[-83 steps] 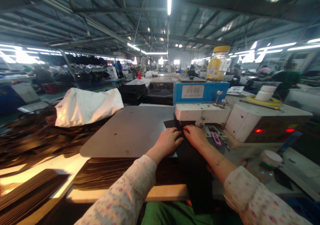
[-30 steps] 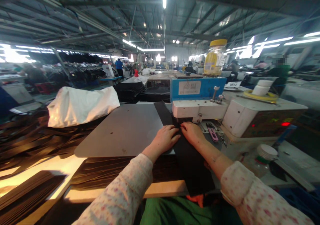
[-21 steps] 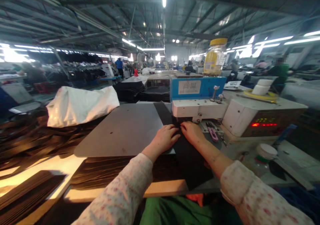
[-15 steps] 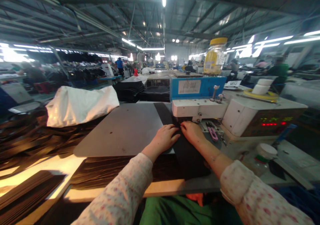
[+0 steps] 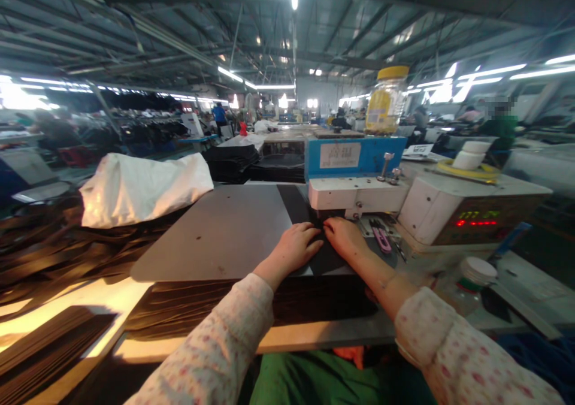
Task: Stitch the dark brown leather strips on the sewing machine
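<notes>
A black fabric strip (image 5: 329, 257) passes under the white sewing machine head (image 5: 354, 196), its far end lying over the grey metal plate (image 5: 242, 231). My left hand (image 5: 294, 248) rests on the strip's left side, fingers stretched out flat with the thumb apart. On the other side my right hand (image 5: 345, 238) is closed, its bent fingertips pressing and gripping the strip just in front of the machine head. The two hands' fingertips nearly meet. The stitching point is hidden behind them. Pink thread snips (image 5: 382, 241) lie right of my right hand.
A control box (image 5: 476, 210) with lit digits stands on the right, a lidded jar (image 5: 474, 278) before it. A yellow-lidded jar (image 5: 385, 102) sits on the blue machine casing. On the left are a white bag (image 5: 146, 189) and brown strips (image 5: 49, 246). Stacked dark pieces (image 5: 188, 309) lie below the plate.
The black strip has slid away from me: its near end has drawn up from my lap to the plate's edge, and its far end reaches further back. Both hands have stayed nearly in place.
</notes>
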`<state>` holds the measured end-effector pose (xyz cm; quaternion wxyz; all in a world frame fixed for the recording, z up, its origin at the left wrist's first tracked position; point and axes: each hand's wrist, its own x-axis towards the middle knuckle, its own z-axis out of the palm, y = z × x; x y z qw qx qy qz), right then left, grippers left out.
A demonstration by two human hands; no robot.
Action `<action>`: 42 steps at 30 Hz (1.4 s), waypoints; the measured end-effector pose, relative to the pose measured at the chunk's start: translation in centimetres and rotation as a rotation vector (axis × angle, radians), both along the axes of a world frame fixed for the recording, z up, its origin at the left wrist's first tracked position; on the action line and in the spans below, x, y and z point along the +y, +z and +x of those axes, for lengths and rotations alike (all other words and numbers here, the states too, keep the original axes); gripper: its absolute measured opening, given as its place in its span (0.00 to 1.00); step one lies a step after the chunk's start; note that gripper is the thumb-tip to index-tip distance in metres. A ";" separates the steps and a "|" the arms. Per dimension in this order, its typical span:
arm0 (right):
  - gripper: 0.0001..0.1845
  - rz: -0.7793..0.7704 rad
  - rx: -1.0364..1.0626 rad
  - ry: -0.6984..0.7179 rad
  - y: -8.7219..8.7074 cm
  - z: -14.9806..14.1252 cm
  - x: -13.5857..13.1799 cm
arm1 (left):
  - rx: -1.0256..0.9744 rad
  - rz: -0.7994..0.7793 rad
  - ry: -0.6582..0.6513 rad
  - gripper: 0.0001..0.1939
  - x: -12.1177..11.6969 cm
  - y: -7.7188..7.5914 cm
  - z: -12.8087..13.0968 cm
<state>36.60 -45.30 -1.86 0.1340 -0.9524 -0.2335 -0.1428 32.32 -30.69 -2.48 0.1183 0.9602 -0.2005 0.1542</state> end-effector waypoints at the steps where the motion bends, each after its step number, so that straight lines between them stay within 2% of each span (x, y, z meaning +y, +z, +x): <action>1: 0.13 0.002 -0.001 0.000 0.0 0.0 0.0 | 0.005 -0.002 -0.001 0.19 0.0 0.0 0.0; 15: 0.13 -0.032 -0.056 0.005 -0.1 0.0 0.0 | 0.072 -0.002 0.037 0.17 1.1 0.7 2.2; 24: 0.13 0.033 -0.014 0.025 0.0 -0.1 -0.2 | 0.084 0.117 0.203 0.16 2.3 1.2 4.6; 27: 0.13 0.101 0.050 0.067 0.2 -0.8 -0.8 | 0.105 0.169 0.221 0.17 3.6 1.8 5.2; 30: 0.13 0.187 0.058 0.133 -0.1 -2.0 -1.6 | 0.114 0.217 0.196 0.14 4.5 2.7 4.5; 35: 0.14 0.337 0.025 0.178 -1.2 -3.6 -2.2 | 0.077 0.366 0.147 0.10 4.2 3.2 2.6; 39: 0.14 0.477 0.024 0.229 -1.3 -5.2 -2.3 | 0.050 0.348 0.228 0.09 4.1 2.9 3.1; 42: 0.13 0.637 0.154 0.287 -0.9 -7.4 -2.7 | 0.025 0.321 0.284 0.13 4.7 3.1 2.2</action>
